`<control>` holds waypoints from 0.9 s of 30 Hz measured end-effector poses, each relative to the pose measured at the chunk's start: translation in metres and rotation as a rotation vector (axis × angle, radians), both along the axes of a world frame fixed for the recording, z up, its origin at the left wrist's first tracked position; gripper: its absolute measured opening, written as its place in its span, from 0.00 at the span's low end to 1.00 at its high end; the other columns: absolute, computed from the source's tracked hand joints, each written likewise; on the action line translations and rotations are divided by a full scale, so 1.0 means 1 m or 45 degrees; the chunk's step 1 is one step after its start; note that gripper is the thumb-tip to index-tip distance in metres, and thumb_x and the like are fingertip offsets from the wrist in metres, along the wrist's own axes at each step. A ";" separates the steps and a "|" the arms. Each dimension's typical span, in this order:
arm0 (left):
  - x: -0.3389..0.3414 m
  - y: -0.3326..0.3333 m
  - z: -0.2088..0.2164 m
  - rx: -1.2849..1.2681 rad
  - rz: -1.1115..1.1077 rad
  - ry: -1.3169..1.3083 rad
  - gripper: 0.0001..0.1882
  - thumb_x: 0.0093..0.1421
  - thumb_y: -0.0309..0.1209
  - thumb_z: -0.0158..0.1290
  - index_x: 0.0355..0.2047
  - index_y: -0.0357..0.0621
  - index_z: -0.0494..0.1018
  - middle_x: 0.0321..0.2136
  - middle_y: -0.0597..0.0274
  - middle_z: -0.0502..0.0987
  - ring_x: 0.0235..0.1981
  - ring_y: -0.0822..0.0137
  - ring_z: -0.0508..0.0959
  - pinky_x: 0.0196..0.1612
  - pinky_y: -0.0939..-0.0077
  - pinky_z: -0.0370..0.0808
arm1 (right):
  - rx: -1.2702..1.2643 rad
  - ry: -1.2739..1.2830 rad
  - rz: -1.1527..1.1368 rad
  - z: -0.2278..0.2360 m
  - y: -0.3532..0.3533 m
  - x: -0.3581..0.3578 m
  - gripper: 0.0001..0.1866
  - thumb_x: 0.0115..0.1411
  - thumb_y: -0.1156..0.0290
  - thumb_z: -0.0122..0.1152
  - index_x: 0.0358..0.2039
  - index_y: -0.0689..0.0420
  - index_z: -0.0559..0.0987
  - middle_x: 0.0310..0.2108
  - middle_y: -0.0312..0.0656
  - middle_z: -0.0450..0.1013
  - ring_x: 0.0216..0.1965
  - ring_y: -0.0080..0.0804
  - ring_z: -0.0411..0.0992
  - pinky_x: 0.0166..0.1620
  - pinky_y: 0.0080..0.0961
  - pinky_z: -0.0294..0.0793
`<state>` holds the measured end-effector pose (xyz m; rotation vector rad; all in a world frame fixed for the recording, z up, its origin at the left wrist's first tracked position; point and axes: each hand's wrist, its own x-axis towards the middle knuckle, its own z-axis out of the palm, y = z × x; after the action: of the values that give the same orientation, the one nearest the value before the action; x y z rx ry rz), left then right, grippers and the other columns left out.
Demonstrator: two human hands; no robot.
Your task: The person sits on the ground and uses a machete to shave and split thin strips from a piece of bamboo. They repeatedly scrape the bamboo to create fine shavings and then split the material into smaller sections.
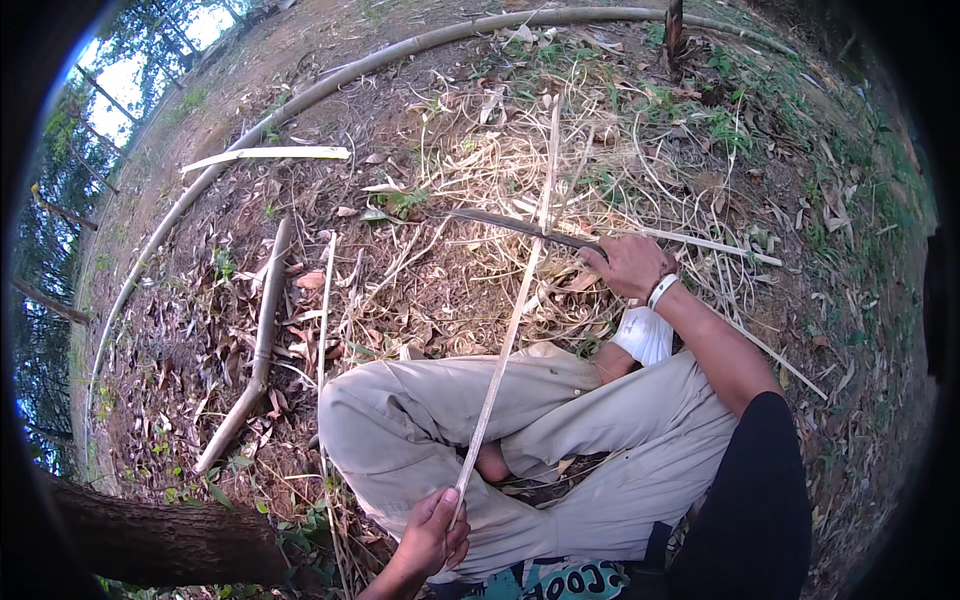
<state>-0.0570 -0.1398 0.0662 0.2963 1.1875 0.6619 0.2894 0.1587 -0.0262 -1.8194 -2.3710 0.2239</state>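
My left hand (435,532) is closed around the lower end of a long, thin bamboo strip (510,348), close to my left thigh. The strip slants up and away over my crossed legs and out over the ground. In my right hand (632,266) is the handle of a long, dark-bladed knife (505,222), its tip pointing left. The blade crosses the strip toward its far part and looks to be touching it; the exact contact is too small to tell. A pale band circles my right wrist.
Curly bamboo shavings (480,165) cover the ground ahead. A long bamboo pole (350,72) arcs across the far side. Left lie a pale split piece (265,155) and a bent stick (262,350). More strips (715,246) lie right. A trunk (170,535) fills the lower left.
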 end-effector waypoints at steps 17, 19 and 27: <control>-0.079 -0.097 -0.045 0.110 -0.015 0.306 0.06 0.66 0.28 0.46 0.37 0.38 0.70 0.29 0.58 0.71 0.30 0.61 0.71 0.32 0.66 0.71 | 0.362 0.136 0.478 -0.012 -0.037 -0.026 0.28 0.65 0.40 0.45 0.31 0.53 0.78 0.19 0.49 0.76 0.23 0.48 0.77 0.28 0.48 0.74; -0.088 -0.114 -0.034 0.162 -0.215 0.495 0.09 0.65 0.29 0.49 0.42 0.35 0.71 0.35 0.53 0.73 0.38 0.55 0.74 0.39 0.62 0.74 | 0.166 0.113 -0.145 -0.015 -0.002 0.003 0.31 0.66 0.40 0.43 0.32 0.56 0.79 0.21 0.50 0.77 0.26 0.53 0.77 0.33 0.49 0.75; -0.048 -0.110 -0.022 0.249 -0.046 0.493 0.14 0.69 0.34 0.48 0.53 0.45 0.67 0.16 0.73 0.64 0.15 0.80 0.64 0.16 0.84 0.60 | -0.003 0.364 -0.656 -0.030 0.033 0.078 0.39 0.66 0.38 0.38 0.29 0.66 0.79 0.32 0.62 0.76 0.38 0.60 0.74 0.48 0.49 0.70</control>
<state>-0.1053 -0.2498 0.0446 0.6306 1.4834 0.7102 0.3679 0.1919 -0.0565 -2.1524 -1.6532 0.3899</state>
